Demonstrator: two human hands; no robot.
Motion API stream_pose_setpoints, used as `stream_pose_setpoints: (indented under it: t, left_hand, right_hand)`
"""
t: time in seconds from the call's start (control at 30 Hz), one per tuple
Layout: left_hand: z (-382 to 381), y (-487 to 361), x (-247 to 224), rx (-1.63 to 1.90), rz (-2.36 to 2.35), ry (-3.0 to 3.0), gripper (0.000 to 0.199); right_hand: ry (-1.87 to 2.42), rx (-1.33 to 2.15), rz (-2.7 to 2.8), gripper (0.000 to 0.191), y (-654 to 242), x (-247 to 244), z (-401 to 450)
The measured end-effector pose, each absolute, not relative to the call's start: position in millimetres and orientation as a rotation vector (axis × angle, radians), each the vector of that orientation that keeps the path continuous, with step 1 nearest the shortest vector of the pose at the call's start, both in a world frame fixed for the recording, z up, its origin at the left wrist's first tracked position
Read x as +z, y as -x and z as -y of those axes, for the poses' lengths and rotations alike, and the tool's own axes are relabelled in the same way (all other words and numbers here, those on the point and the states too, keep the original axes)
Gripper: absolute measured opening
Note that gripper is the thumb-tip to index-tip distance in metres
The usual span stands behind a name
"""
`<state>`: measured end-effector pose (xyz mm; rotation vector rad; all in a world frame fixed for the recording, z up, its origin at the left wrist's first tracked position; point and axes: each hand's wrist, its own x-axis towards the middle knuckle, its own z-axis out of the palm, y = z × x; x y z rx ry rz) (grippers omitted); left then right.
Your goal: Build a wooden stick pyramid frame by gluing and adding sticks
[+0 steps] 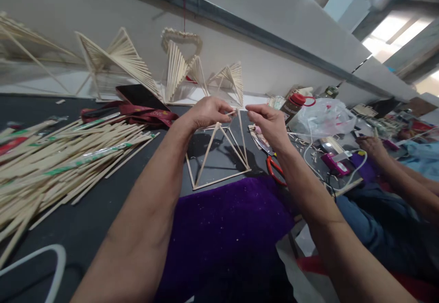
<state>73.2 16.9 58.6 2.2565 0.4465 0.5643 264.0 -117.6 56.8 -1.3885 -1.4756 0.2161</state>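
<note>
Near the centre of the frame, the left hand (210,111) has its thumb and forefinger pinched together at the far peak of the stick frame (221,182). Just to its right, the right hand (270,122) is partly open, its thumb and forefinger slightly apart beside that peak, with nothing visible between them.

The stick frame stands upright in the middle of the picture, below and between the hands. It has a four-sided base, with thin wooden sticks slanting up to a near peak and a far one. It rests on the dark table (92,230), and a purple cloth (229,230) lies just below it, toward the bottom of the frame.

Scissors (275,171) with orange handles lie beside the right wrist, right of the stick frame. Farther up and right are a dark bottle (291,106) with a red lid and a clear plastic bag (324,118). A pink device (334,163) sits right of centre, near a white cable (308,150).

On the left side, a large pile of sticks (78,161) covers the table, some in clear and green wrappers. A dark red strap (147,114) lies above the pile. Finished-looking stick models (132,65) stand along the wall at the upper left and upper centre. At the right edge, another person's hand (373,150) reaches over the table.
</note>
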Motion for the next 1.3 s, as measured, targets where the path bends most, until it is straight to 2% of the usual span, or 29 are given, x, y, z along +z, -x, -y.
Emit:
stream_pose_setpoints:
  t: [0.2, 0.3, 0.43, 0.63, 0.83, 1.03, 1.3]
  left_hand:
    - [-18.2, -73.4, 59.2, 0.611, -0.438, -2.278, 0.021]
    - [-20.1, -72.4, 59.6, 0.601, -0.428, -2.271, 0.021]
    - [-22.6, -70.0, 60.7, 0.579, -0.435, -2.196, 0.034]
    - [-18.2, -60.3, 69.7, 0.564, -0.535, -2.06, 0.018]
    - [-13.1, -54.5, 76.0, 0.505, -0.584, -2.025, 0.01]
    - [-15.0, -56.8, 75.3, 0.506, -0.561, -2.034, 0.008]
    - [-15.3, -52.1, 79.4, 0.524, -0.604, -2.022, 0.01]
  right_hand:
    - [1.261, 0.147, 1.555, 0.015, -243.9, 63.9, 94.0]
    - [1.263, 0.174, 1.53, 0.01, -241.7, 63.5, 90.9]
    - [1.278, 0.26, 1.446, 0.011, -239.1, 62.8, 90.3]
    - [1.238, 0.331, 1.405, 0.009, -236.6, 61.7, 91.7]
    - [1.221, 0.311, 1.445, 0.013, -236.6, 57.1, 92.2]
    - [1.231, 0.247, 1.475, 0.018, -231.4, 56.6, 95.2]
    - [1.234, 0.209, 1.507, 0.014, -226.5, 57.4, 96.8]
